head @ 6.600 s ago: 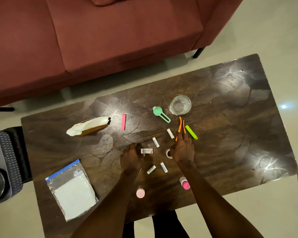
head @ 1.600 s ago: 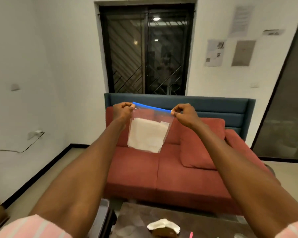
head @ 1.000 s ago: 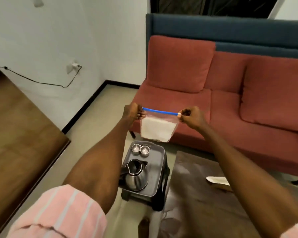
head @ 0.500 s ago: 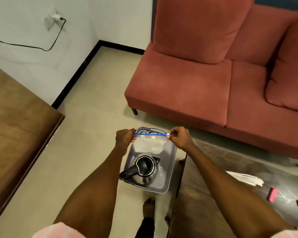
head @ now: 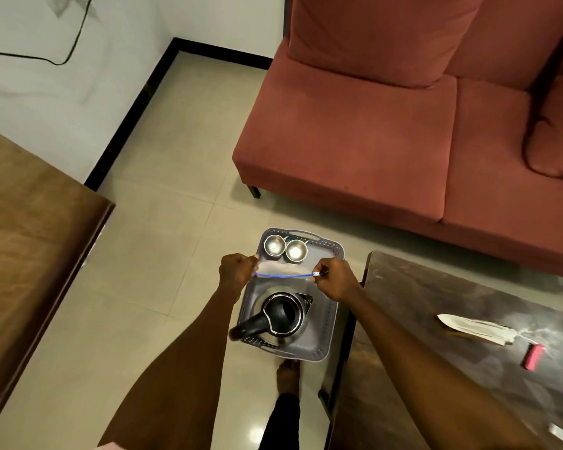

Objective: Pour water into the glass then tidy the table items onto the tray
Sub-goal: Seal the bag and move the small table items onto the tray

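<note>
Down low, a black-lidded kettle (head: 285, 316) sits on the grey tray (head: 331, 326). Just past it, the left hand (head: 236, 272) and right hand (head: 335, 280) pinch a zip bag (head: 281, 271) tight. Two steel cups (head: 285, 248) stand at 12 o'clock.

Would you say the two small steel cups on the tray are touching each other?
Cannot tell. In the head view the two steel cups stand side by side at the far end of the tray, rims seeming to meet, but no contact or gap shows plainly.
</note>
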